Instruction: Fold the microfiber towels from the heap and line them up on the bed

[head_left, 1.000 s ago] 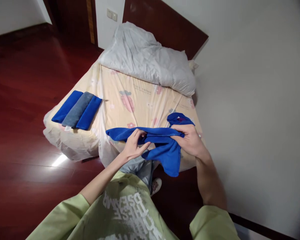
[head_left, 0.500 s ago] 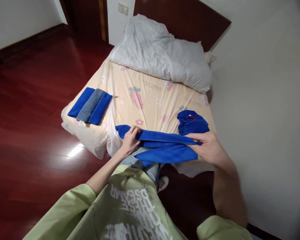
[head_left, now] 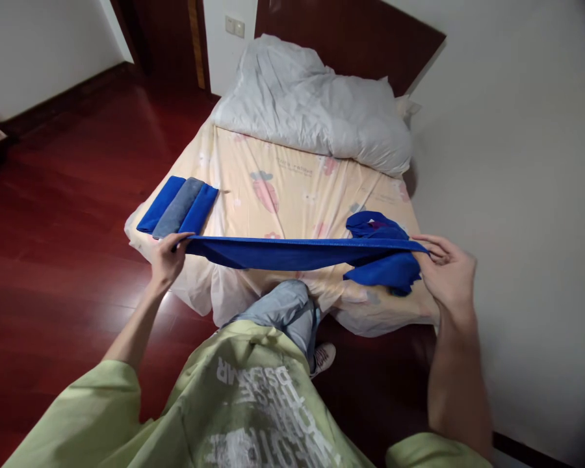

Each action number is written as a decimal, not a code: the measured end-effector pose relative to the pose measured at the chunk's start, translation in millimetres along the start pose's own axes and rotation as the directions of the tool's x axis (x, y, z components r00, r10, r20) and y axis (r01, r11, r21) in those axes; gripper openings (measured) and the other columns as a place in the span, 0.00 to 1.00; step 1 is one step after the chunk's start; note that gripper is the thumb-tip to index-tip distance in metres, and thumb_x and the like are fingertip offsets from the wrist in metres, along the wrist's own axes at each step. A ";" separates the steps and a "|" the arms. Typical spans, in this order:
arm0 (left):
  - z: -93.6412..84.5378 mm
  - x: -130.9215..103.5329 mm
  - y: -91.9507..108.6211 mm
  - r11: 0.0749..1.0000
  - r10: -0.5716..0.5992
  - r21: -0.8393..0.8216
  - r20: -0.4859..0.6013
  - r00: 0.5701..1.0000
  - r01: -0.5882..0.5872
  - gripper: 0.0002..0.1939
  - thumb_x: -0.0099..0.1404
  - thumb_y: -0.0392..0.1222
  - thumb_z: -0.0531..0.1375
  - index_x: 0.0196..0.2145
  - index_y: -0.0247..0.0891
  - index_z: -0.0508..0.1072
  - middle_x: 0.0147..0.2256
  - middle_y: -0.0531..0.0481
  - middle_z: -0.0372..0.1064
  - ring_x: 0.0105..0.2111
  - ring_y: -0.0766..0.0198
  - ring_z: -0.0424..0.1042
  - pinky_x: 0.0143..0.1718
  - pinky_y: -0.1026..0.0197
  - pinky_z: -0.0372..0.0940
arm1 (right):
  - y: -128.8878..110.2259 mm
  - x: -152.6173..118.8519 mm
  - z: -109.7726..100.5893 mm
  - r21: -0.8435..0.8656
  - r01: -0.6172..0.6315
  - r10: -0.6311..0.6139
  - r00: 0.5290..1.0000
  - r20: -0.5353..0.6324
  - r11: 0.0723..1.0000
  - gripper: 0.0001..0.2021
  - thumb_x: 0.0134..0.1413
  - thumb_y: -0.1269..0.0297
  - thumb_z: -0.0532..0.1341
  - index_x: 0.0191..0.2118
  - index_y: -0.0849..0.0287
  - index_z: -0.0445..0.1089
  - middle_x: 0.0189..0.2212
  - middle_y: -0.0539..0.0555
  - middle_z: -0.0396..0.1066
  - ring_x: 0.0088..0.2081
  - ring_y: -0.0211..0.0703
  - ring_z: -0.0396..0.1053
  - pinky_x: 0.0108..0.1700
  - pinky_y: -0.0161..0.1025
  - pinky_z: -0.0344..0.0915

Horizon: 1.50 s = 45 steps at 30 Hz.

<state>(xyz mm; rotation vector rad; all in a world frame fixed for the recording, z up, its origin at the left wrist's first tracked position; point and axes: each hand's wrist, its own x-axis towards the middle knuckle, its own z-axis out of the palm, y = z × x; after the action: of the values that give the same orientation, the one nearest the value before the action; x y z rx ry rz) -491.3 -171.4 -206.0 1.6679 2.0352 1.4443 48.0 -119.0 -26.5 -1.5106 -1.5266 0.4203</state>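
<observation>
Long royal-blue fabric cloth (head_left: 283, 255): drawn out between both hands above the near side of the bed with a cream patterned sheet (head_left: 292, 188); its upper edge runs straight, its lower edge sags.
Folded blue and grey plush cloths (head_left: 178, 207): three side by side at the bed's left, probably kept apart from the loose fabric.
Left hand (head_left: 168, 261): pinching one end, overlapping the folded row's near end.
Puffy grey-white quilt (head_left: 316, 107): bunched near the headboard, which leaves the sheet's middle open.
Crumpled blue fabric heap (head_left: 390, 270): right side, partly hidden behind the stretched cloth; contact cannot be told.
Right hand (head_left: 449, 270): pinching the opposite end, seemingly to keep tension.
Plain pale wall (head_left: 521, 214): bounds the right side.
</observation>
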 end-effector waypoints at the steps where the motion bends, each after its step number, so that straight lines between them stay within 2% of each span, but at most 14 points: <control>1: -9.8 7.7 2.6 1.000 -0.012 -0.003 -0.025 1.000 0.012 0.13 0.67 0.45 0.59 0.41 0.38 0.81 0.37 0.49 0.78 0.35 0.62 0.74 0.40 0.62 0.68 | 7.0 3.4 -1.2 0.010 0.002 -0.002 1.000 -0.005 1.000 0.15 0.47 0.61 0.69 0.42 0.59 0.78 0.31 0.53 0.77 0.34 0.41 0.76 0.41 0.37 0.72; 5: -45.1 39.2 18.5 0.998 -0.038 -0.049 -0.150 0.988 0.031 0.17 0.64 0.50 0.63 0.41 0.34 0.81 0.33 0.51 0.78 0.31 0.67 0.72 0.35 0.65 0.67 | 41.2 9.9 -0.9 -0.025 -0.005 0.006 0.999 0.038 1.000 0.12 0.47 0.59 0.68 0.39 0.58 0.77 0.35 0.58 0.78 0.38 0.47 0.77 0.46 0.41 0.73; 10: -74.5 73.5 34.0 0.999 -0.037 -0.014 -0.221 0.975 0.035 0.21 0.60 0.55 0.66 0.39 0.31 0.80 0.34 0.50 0.78 0.32 0.66 0.72 0.37 0.63 0.69 | 78.2 3.5 4.6 -0.228 0.037 -0.035 0.999 0.016 0.973 0.14 0.46 0.50 0.71 0.31 0.57 0.76 0.29 0.56 0.77 0.35 0.52 0.76 0.43 0.46 0.74; 13: -86.4 90.7 33.5 0.999 -0.009 0.034 -0.223 0.975 0.017 0.22 0.58 0.56 0.66 0.39 0.32 0.81 0.33 0.51 0.77 0.31 0.67 0.69 0.38 0.62 0.70 | 88.5 -0.1 2.4 -0.224 0.083 -0.049 0.987 0.150 0.971 0.17 0.47 0.47 0.70 0.33 0.57 0.78 0.31 0.56 0.79 0.36 0.52 0.77 0.44 0.46 0.74; 18: -100.2 109.8 27.9 0.990 0.047 0.138 -0.182 0.982 -0.022 0.21 0.57 0.58 0.65 0.39 0.39 0.82 0.26 0.57 0.71 0.25 0.71 0.60 0.29 0.66 0.62 | 95.1 -2.6 -5.9 -0.170 0.064 0.005 0.926 0.377 0.983 0.19 0.52 0.46 0.66 0.38 0.57 0.80 0.39 0.57 0.81 0.43 0.53 0.77 0.50 0.46 0.73; 20: -101.9 112.6 27.8 0.982 0.031 0.189 -0.127 0.991 -0.006 0.21 0.57 0.58 0.63 0.39 0.40 0.81 0.26 0.58 0.72 0.25 0.71 0.63 0.29 0.66 0.62 | 98.8 -3.7 -7.4 -0.203 0.081 0.002 0.926 0.379 0.976 0.18 0.53 0.47 0.65 0.37 0.57 0.80 0.39 0.57 0.81 0.43 0.53 0.77 0.49 0.45 0.72; 22: -101.1 113.6 28.4 0.976 0.012 0.219 -0.090 0.996 0.008 0.21 0.57 0.58 0.63 0.40 0.40 0.81 0.24 0.58 0.72 0.25 0.69 0.67 0.30 0.65 0.64 | 103.7 -5.0 -7.8 -0.258 0.104 -0.013 0.943 0.333 0.961 0.17 0.54 0.47 0.65 0.36 0.57 0.80 0.35 0.56 0.81 0.37 0.49 0.76 0.43 0.42 0.71; 25: -97.3 115.3 29.5 0.978 -0.060 0.194 -0.089 0.994 0.076 0.21 0.55 0.56 0.65 0.40 0.41 0.82 0.20 0.58 0.70 0.22 0.65 0.70 0.28 0.63 0.67 | 110.8 -6.4 -8.9 -0.346 0.120 -0.037 0.971 0.237 0.931 0.17 0.53 0.47 0.66 0.33 0.58 0.80 0.25 0.53 0.77 0.27 0.44 0.71 0.34 0.39 0.67; 28: -94.0 120.1 31.6 0.977 -0.121 0.163 -0.107 0.987 0.137 0.20 0.52 0.56 0.68 0.39 0.41 0.83 0.22 0.57 0.74 0.23 0.63 0.72 0.28 0.61 0.70 | 113.5 -5.2 -13.1 -0.422 0.130 -0.062 0.983 0.172 0.897 0.18 0.53 0.46 0.67 0.33 0.58 0.81 0.20 0.52 0.74 0.25 0.43 0.69 0.32 0.38 0.63; 34: -89.2 132.9 37.1 0.990 -0.039 0.131 -0.012 0.999 0.041 0.19 0.56 0.51 0.65 0.43 0.41 0.82 0.31 0.56 0.79 0.27 0.62 0.76 0.32 0.58 0.75 | 111.6 1.5 -29.8 -0.509 0.103 0.016 0.975 0.223 0.855 0.12 0.56 0.54 0.66 0.37 0.55 0.82 0.18 0.51 0.73 0.24 0.45 0.73 0.35 0.40 0.67; 37: -82.4 136.6 40.1 0.998 -0.047 0.043 0.024 0.999 0.046 0.18 0.56 0.49 0.65 0.42 0.38 0.82 0.35 0.54 0.80 0.31 0.60 0.79 0.38 0.54 0.77 | 117.3 3.0 -35.2 -0.424 -0.016 0.119 0.969 0.218 0.905 0.12 0.57 0.56 0.65 0.39 0.56 0.80 0.17 0.51 0.72 0.24 0.47 0.75 0.34 0.41 0.70; 40: -75.4 138.5 46.1 0.992 -0.064 -0.102 0.047 0.997 0.069 0.19 0.55 0.48 0.66 0.41 0.34 0.81 0.35 0.51 0.80 0.33 0.59 0.80 0.40 0.52 0.78 | 126.1 3.8 -35.9 -0.235 -0.133 0.172 0.973 0.152 0.963 0.14 0.56 0.52 0.65 0.39 0.59 0.78 0.25 0.56 0.78 0.27 0.48 0.78 0.30 0.40 0.73; 42: -72.7 139.2 51.3 0.986 -0.069 -0.148 0.051 0.996 0.076 0.20 0.54 0.48 0.66 0.42 0.33 0.80 0.35 0.51 0.80 0.35 0.58 0.80 0.42 0.52 0.77 | 130.6 4.2 -35.2 -0.138 -0.154 0.168 0.981 0.096 0.978 0.16 0.54 0.50 0.67 0.37 0.60 0.77 0.31 0.59 0.79 0.30 0.49 0.79 0.28 0.39 0.74; 45: -71.6 139.9 56.8 0.983 -0.062 -0.166 0.077 0.995 0.075 0.22 0.57 0.50 0.65 0.45 0.32 0.78 0.37 0.52 0.79 0.40 0.56 0.80 0.43 0.52 0.76 | 133.8 4.6 -34.8 -0.105 -0.124 0.127 0.992 0.025 0.987 0.16 0.52 0.50 0.68 0.35 0.60 0.76 0.32 0.59 0.79 0.32 0.49 0.79 0.31 0.40 0.77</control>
<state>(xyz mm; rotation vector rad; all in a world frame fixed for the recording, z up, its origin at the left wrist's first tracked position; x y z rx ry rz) -549.9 -102.3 -65.5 1.5443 1.8575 1.4663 156.7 -101.7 -110.3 -1.6943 -1.5025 0.4460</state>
